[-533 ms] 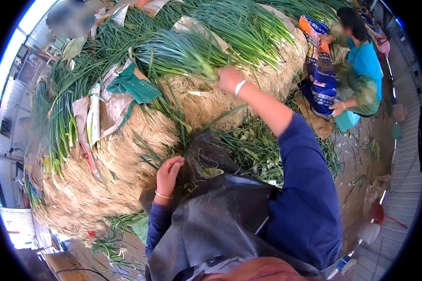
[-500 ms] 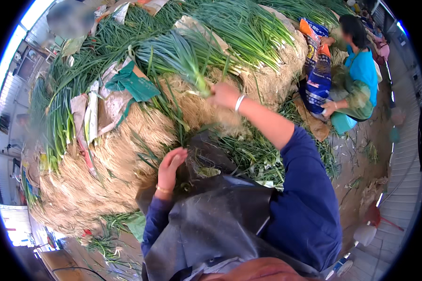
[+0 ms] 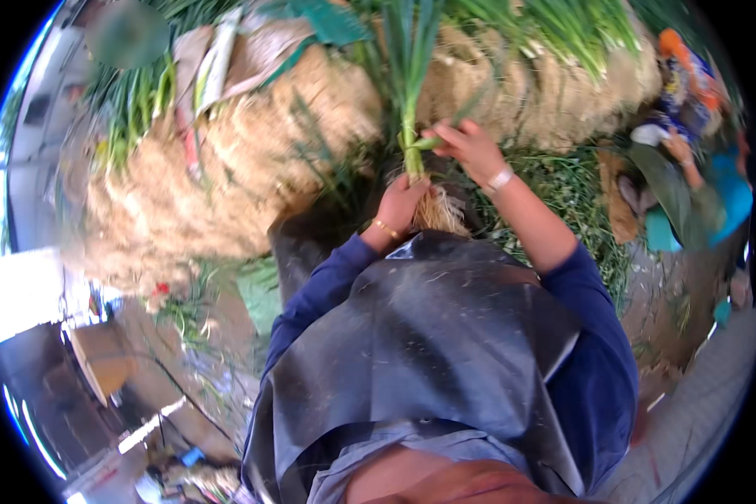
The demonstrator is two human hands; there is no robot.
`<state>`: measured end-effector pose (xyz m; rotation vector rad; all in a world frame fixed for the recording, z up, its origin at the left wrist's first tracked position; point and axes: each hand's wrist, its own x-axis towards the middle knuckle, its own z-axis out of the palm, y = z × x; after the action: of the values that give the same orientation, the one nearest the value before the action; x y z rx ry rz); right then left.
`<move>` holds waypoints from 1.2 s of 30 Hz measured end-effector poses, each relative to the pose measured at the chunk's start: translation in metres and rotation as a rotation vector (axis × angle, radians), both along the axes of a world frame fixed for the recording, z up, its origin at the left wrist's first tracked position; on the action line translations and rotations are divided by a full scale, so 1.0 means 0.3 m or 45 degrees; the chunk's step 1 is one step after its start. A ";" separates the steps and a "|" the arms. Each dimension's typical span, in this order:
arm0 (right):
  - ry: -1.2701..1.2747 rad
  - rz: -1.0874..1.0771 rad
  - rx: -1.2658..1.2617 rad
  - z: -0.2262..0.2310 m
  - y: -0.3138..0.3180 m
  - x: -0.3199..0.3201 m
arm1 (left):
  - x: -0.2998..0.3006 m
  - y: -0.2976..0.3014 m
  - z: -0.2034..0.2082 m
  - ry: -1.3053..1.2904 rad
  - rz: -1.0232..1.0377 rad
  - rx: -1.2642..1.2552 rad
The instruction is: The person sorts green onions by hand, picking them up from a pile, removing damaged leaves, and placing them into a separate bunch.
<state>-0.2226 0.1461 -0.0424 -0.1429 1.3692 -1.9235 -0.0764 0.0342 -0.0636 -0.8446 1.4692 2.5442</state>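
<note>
A green onion (image 3: 409,118) stands upright before my apron, its long leaves reaching up toward the heap. Low on its pale stalk, just above the whiskery roots (image 3: 437,212), my left hand (image 3: 401,204) is closed around it. My right hand (image 3: 472,153) pinches a green outer leaf (image 3: 428,143) that comes away sideways from the stalk. Whether the plant is one stalk or a few close together, I cannot tell. A dark apron (image 3: 420,319) covers my front, right below the roots.
Heaped green onions with tan root mats (image 3: 286,126) fill the space ahead. Cloth scraps (image 3: 269,52) and a teal sheet (image 3: 332,21) lie on them. Loose leaves (image 3: 554,202) cover the ground at right. Beyond, a co-worker in a blue top (image 3: 735,197) is beside an orange and blue bag (image 3: 689,76).
The green onion has come from the heap to close before me. My left hand, open before, now grips its base, and my right hand has shifted to a leaf. The view has tilted downward.
</note>
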 end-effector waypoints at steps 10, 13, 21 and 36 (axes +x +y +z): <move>-0.648 -0.931 -0.083 -0.467 0.746 0.045 | 0.003 -0.083 -0.047 0.046 0.235 0.067; -0.682 -0.415 0.470 -0.365 0.569 0.062 | 0.021 -0.048 0.094 -0.010 0.113 0.502; -0.259 0.280 -0.418 -0.062 -0.107 -0.002 | 0.055 -0.004 0.124 0.108 -0.250 1.120; -0.056 0.616 0.897 -0.456 0.809 0.025 | 0.041 -0.102 0.058 0.200 -0.040 0.971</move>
<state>-0.2150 0.3888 -0.1791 -0.0740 1.7115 -0.9797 -0.0642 0.0036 -0.0464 -0.4931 0.4175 2.8331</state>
